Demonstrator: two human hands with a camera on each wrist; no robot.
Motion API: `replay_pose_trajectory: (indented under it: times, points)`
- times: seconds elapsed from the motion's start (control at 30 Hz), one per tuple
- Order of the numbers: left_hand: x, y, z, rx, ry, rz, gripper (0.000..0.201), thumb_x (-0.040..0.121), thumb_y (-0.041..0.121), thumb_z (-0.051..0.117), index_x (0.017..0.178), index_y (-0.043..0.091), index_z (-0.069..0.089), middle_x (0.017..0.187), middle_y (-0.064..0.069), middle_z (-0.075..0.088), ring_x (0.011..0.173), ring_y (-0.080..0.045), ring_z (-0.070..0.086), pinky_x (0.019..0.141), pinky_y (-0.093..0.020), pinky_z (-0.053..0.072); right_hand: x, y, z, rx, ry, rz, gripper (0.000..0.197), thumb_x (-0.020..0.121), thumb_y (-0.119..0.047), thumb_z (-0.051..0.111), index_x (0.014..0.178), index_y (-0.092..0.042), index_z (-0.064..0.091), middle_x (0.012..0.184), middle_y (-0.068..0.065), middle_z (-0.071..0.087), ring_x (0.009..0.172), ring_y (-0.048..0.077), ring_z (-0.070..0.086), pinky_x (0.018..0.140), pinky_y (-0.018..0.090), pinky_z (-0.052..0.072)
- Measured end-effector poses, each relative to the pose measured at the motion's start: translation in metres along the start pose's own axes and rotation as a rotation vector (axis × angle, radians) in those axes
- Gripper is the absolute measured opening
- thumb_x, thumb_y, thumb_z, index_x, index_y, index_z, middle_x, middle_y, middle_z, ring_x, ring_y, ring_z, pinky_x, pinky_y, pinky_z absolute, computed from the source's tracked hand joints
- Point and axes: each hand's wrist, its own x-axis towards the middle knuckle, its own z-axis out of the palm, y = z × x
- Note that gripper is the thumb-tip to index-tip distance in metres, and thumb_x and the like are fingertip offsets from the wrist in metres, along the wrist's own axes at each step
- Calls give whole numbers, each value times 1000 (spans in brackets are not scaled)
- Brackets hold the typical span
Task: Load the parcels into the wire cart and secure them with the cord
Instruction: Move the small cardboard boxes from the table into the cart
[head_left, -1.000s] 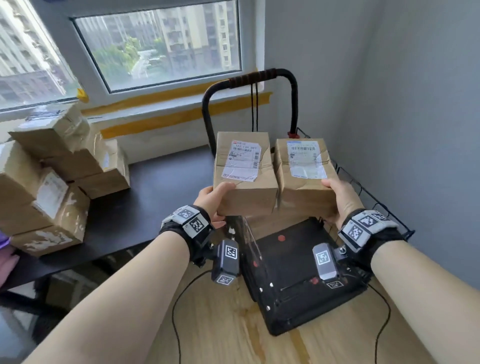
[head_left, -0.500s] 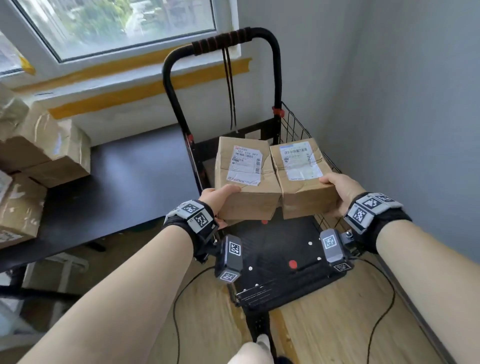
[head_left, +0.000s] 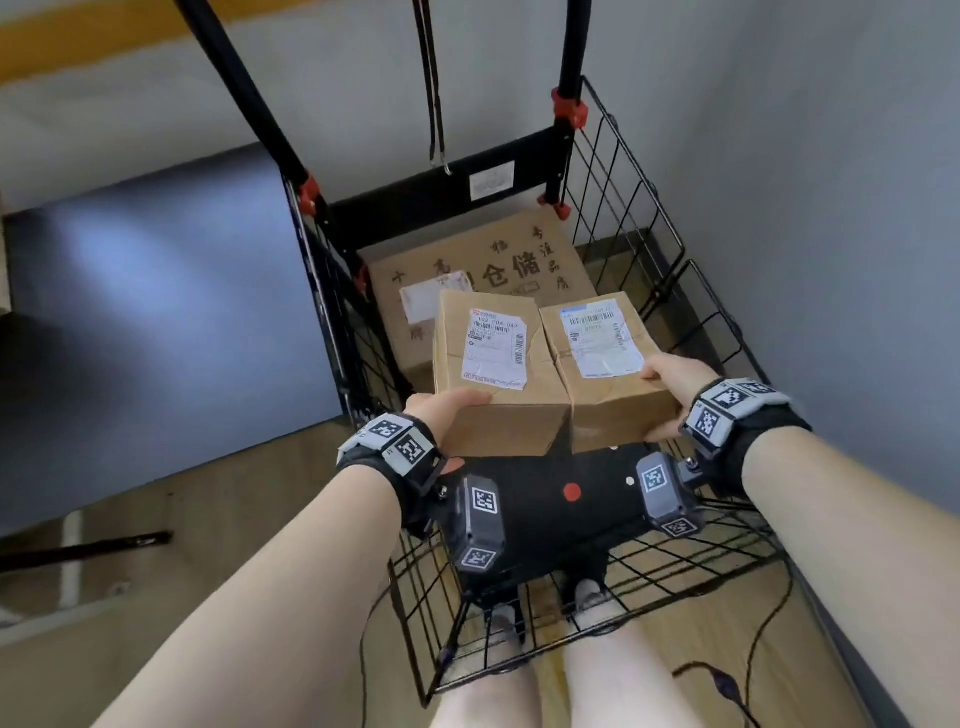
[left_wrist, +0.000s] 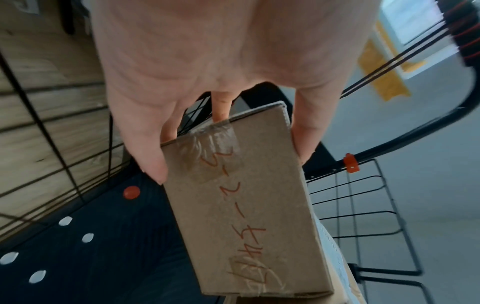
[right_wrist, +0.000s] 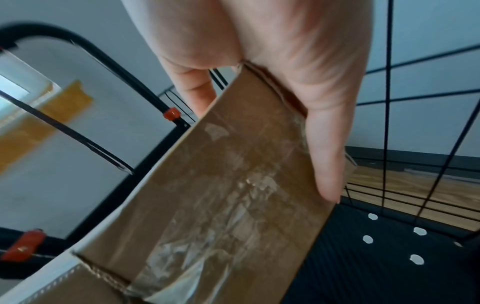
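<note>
Two small brown parcels sit side by side between my hands, above the black wire cart (head_left: 670, 244). My left hand (head_left: 447, 410) grips the left parcel (head_left: 493, 364) at its near left end, thumb on top and fingers beneath (left_wrist: 153, 152). My right hand (head_left: 670, 379) grips the right parcel (head_left: 597, 358) at its outer end, with fingers along its underside (right_wrist: 327, 164). A larger printed parcel (head_left: 483, 265) lies on the cart floor at the back. The black cord (head_left: 434, 104) hangs down from the cart handle above that parcel.
The cart's black base plate (head_left: 561, 499) with a red dot lies under my wrists. A dark table (head_left: 156, 312) stands left of the cart and a grey wall (head_left: 831, 208) runs close on the right. Wood floor and my legs show below.
My view has tilted down and closer to the cart. Both hands have carried the two parcels lower, over the cart's inside, and the large parcel on its floor has come into sight.
</note>
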Motion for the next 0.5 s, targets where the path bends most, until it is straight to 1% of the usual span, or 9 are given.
replay_pose_trajectory:
  times: [0.07, 0.1, 0.13, 0.17, 0.23, 0.3, 0.33, 0.43, 0.5]
  points:
    - [16, -7, 9, -27, -16, -19, 73, 62, 32, 82, 124, 13, 49, 113, -13, 57, 92, -26, 59, 88, -44, 53, 19, 2, 5, -71, 13, 69, 16, 87, -10, 52, 101, -3, 50, 108, 18, 49, 114, 36, 51, 99, 49, 45]
    - [25, -10, 14, -35, -9, -28, 71, 64, 32, 81, 124, 12, 49, 112, -12, 57, 90, -26, 58, 88, -45, 53, 30, 5, 6, -113, 8, 74, 24, 88, -10, 53, 108, 3, 53, 116, 21, 52, 114, 35, 52, 99, 46, 45]
    - [32, -13, 19, -31, 7, -41, 75, 60, 35, 82, 124, 12, 50, 112, -12, 57, 90, -26, 59, 87, -45, 53, 40, 8, 8, -152, 13, 73, 35, 89, -14, 54, 118, 6, 54, 122, 22, 53, 116, 36, 51, 102, 45, 43]
    - [41, -17, 25, -26, 14, -56, 84, 52, 39, 83, 125, 13, 50, 112, -11, 57, 92, -26, 59, 86, -46, 54, 48, 10, 10, -178, 20, 75, 41, 90, -20, 54, 123, 5, 54, 121, 23, 53, 116, 37, 52, 102, 45, 42]
    - [53, -23, 37, -31, 12, -94, 98, 39, 43, 82, 127, 15, 48, 114, -11, 58, 96, -27, 60, 84, -47, 55, 64, 16, 12, -203, 14, 105, 42, 89, -31, 55, 114, 2, 55, 113, 19, 53, 105, 34, 53, 100, 45, 43]
    - [66, -29, 48, -50, 6, -128, 100, 40, 43, 83, 129, 14, 46, 116, -12, 58, 97, -28, 60, 82, -47, 56, 82, 23, 13, -219, 6, 132, 39, 87, -37, 56, 101, -1, 53, 116, 20, 56, 101, 35, 54, 96, 46, 45]
    - [75, -31, 53, -54, 6, -149, 103, 39, 45, 84, 130, 15, 45, 117, -12, 57, 99, -29, 59, 80, -47, 56, 94, 27, 14, -225, -3, 144, 40, 86, -39, 57, 101, -2, 53, 117, 20, 56, 101, 36, 54, 93, 45, 46]
    - [99, -38, 68, -88, 15, -185, 115, 27, 49, 81, 132, 19, 44, 121, -10, 54, 102, -29, 57, 78, -45, 57, 127, 43, 17, -201, 6, 169, 60, 79, -43, 60, 123, -3, 53, 121, 18, 56, 105, 38, 55, 92, 50, 48]
    - [117, -44, 77, -127, 17, -197, 110, 34, 48, 82, 133, 21, 43, 124, -11, 54, 102, -28, 58, 73, -41, 58, 145, 51, 22, -160, 38, 187, 68, 78, -44, 61, 133, -5, 47, 126, 16, 54, 105, 37, 55, 92, 53, 48]
